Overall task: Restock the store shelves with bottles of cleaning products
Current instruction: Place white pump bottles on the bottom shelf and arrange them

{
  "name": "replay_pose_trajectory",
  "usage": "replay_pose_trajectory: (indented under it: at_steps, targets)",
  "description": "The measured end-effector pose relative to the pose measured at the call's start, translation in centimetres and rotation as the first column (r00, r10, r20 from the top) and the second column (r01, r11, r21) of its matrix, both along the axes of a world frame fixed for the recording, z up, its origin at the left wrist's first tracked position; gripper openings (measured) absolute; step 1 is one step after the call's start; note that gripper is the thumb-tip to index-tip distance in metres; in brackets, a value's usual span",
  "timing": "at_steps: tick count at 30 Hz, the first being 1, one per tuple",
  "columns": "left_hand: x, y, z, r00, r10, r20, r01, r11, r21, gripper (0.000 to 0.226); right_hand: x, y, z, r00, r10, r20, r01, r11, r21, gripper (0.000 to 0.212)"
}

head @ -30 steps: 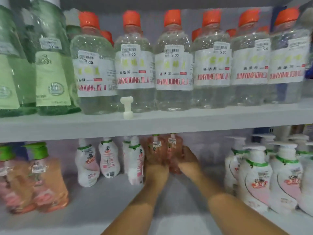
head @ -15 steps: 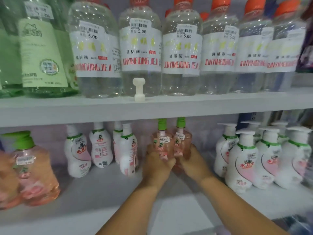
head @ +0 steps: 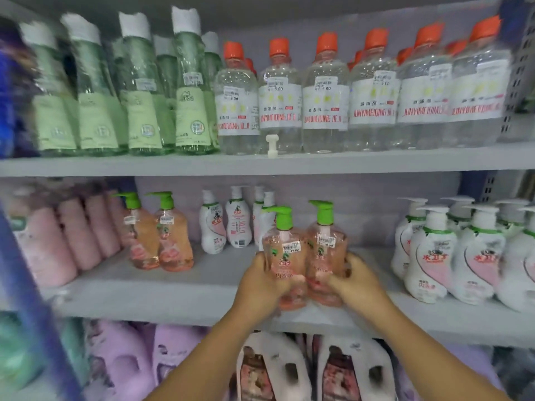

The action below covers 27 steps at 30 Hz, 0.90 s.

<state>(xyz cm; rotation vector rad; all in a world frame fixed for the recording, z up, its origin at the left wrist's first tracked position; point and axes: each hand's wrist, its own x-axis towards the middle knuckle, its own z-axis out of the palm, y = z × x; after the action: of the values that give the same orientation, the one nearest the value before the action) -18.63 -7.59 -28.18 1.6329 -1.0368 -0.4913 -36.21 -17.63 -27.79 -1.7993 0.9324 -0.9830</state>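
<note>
Two pink pump bottles with green pumps stand side by side near the front of the middle shelf (head: 173, 296). My left hand (head: 260, 285) grips the left pink pump bottle (head: 285, 253) at its lower body. My right hand (head: 354, 282) grips the right pink pump bottle (head: 325, 244) the same way. Both bottles are upright and touch each other. Their bases are hidden by my fingers, so I cannot tell whether they rest on the shelf.
Two more pink pump bottles (head: 160, 238) stand to the left, white pump bottles (head: 228, 224) behind, and a group of white pump bottles (head: 451, 253) to the right. Clear orange-capped bottles (head: 324, 96) and green bottles (head: 139, 91) fill the upper shelf. Lilac and white jugs (head: 347, 369) sit below.
Both hands have drawn the two pink bottles from the back of the shelf toward its front edge. The camera has pulled back and now takes in more of the shelves.
</note>
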Motion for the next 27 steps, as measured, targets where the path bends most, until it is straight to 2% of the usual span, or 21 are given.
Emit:
replay_pose_trajectory:
  at_steps: [7, 10, 15, 20, 23, 26, 27]
  targets:
    - [7.5, 7.8, -0.3, 0.989, 0.146, -0.010, -0.146, 0.989, -0.030, 0.046, 6.8, 5.2, 0.6, 0.981, 0.190, 0.045, -0.190, 0.982, -0.008, 0.035]
    - [11.5, 10.6, -0.3, 0.981, 0.192, -0.006, -0.192, 0.981, -0.030, 0.056, 11.1, 7.1, 0.7, 0.967, 0.248, 0.063, -0.247, 0.969, -0.027, 0.034]
    - [19.5, 14.4, -0.2, 0.979, 0.204, -0.015, -0.205, 0.977, -0.059, 0.045, 20.0, 10.2, -0.1, 0.952, 0.298, 0.065, -0.295, 0.954, -0.053, 0.040]
    - [27.7, 15.8, -1.1, 0.976, 0.217, 0.005, -0.217, 0.976, -0.021, 0.051, 27.4, 12.8, -1.5, 0.955, 0.274, 0.109, -0.270, 0.961, -0.055, 0.041]
    - [30.3, 15.7, -1.5, 0.980, 0.165, 0.112, -0.163, 0.986, -0.025, 0.048, 30.1, 13.4, -2.3, 0.963, 0.234, 0.132, -0.228, 0.972, -0.057, 0.040]
    - [31.9, 15.3, -1.5, 0.986, 0.099, 0.134, -0.097, 0.995, -0.023, 0.042, 31.5, 13.7, -2.5, 0.983, 0.168, 0.070, -0.156, 0.976, -0.149, 0.043]
    - [32.3, 15.1, -1.5, 0.988, 0.084, 0.133, -0.081, 0.996, -0.025, 0.039, 31.8, 13.7, -2.5, 0.991, 0.133, 0.027, -0.126, 0.974, -0.190, 0.051]
